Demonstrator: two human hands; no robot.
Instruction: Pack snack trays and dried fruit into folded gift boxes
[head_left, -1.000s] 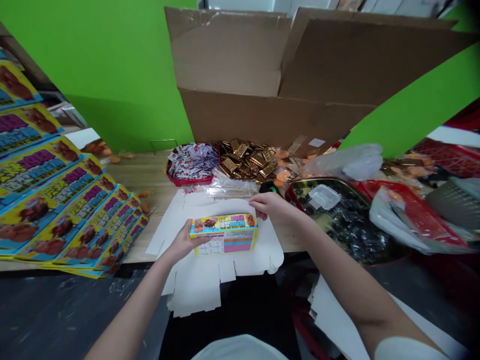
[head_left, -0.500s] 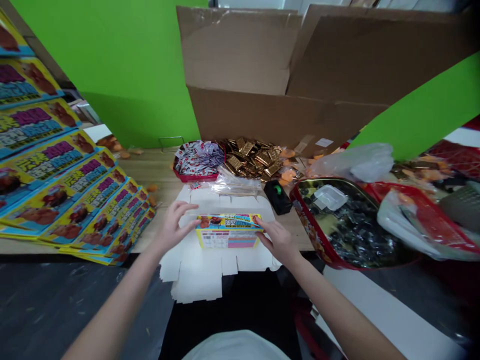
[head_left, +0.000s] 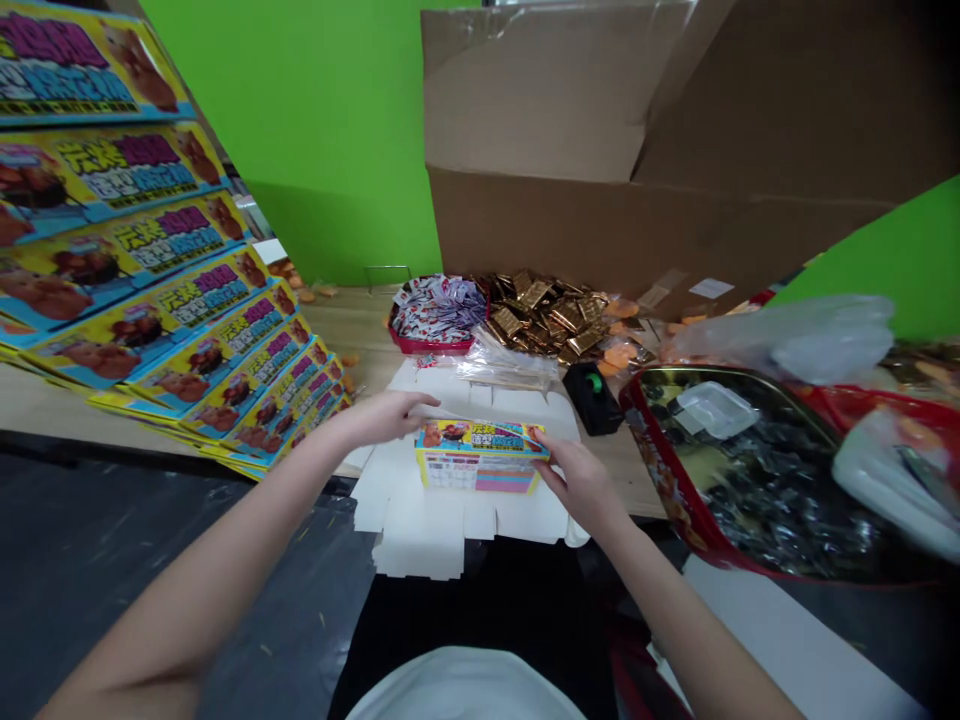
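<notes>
A small yellow and blue printed carton point(head_left: 482, 456) lies in front of me on flat white cardboard blanks point(head_left: 424, 530). My right hand point(head_left: 583, 482) grips its right end, fingers over the top edge and thumb on the near face. My left hand point(head_left: 390, 415) is at the carton's far left corner, its fingers stretched out over that end and the thumb close to the edge. Whether the left fingertips press on a flap there I cannot tell.
Stacked matching cartons point(head_left: 202, 335) lean at left. Behind the blanks are a red tray of sachets point(head_left: 437, 312), gold-wrapped pieces point(head_left: 555, 315), clear plastic sleeves point(head_left: 510, 362) and a black tape dispenser point(head_left: 592, 398). A red tin point(head_left: 675, 500) of dark packets stands right, before a large cardboard box point(head_left: 540, 225).
My left hand has moved from beside the carton's left end to its far left corner, with fingers straighter. The right hand keeps its grip. The view has shifted left.
</notes>
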